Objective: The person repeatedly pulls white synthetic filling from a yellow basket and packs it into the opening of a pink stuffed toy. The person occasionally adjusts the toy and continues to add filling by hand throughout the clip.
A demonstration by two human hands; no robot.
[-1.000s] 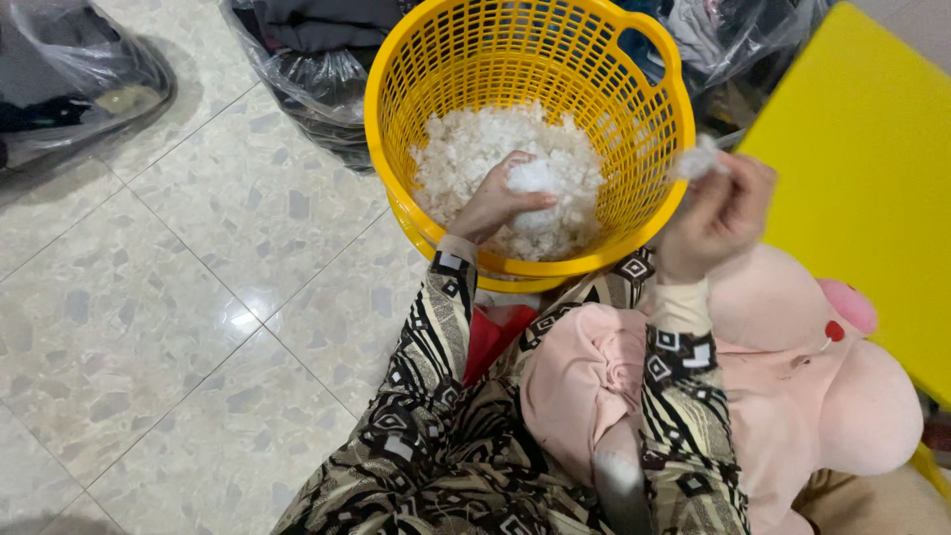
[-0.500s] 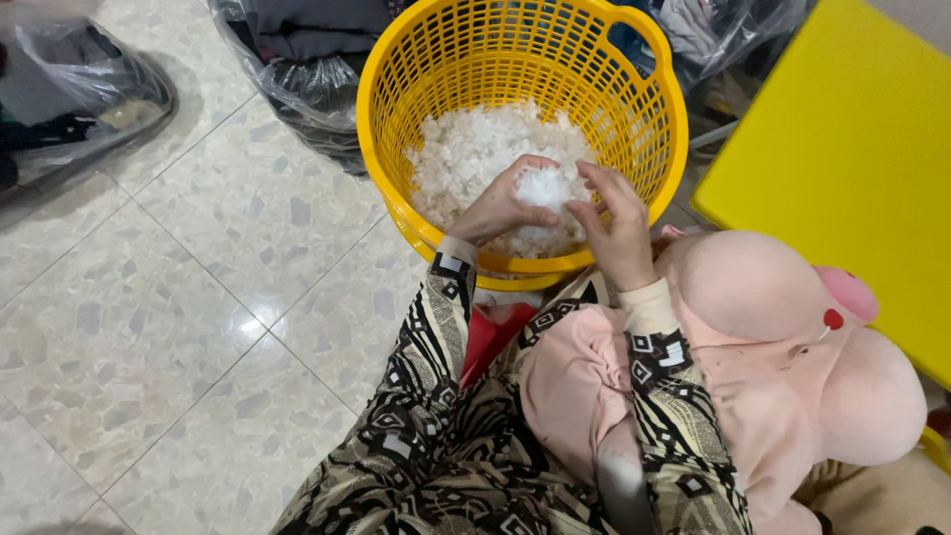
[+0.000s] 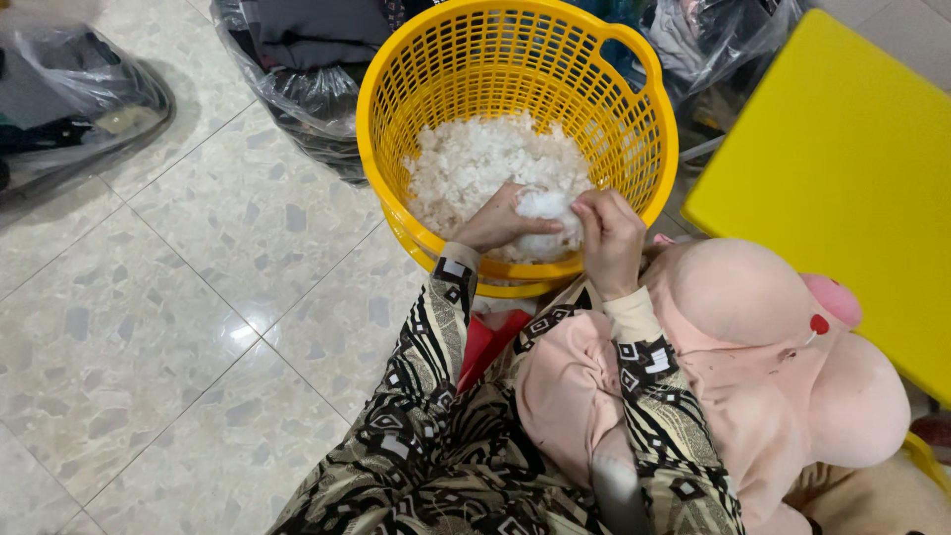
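Bagged clothes [image 3: 297, 69] lie beyond our yellow basket [image 3: 634, 129]; inside, our left hand [image 3: 500, 220] and right hand [image 3: 609, 238] both pinch one white stuffing tuft [image 3: 545, 206].

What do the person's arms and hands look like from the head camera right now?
Both hands, left and right, are bare: no gloves or rings visible. Both arms wear long sleeves in a black, cream and tan geometric print, and a plain cream cuff shows beneath at the right wrist.
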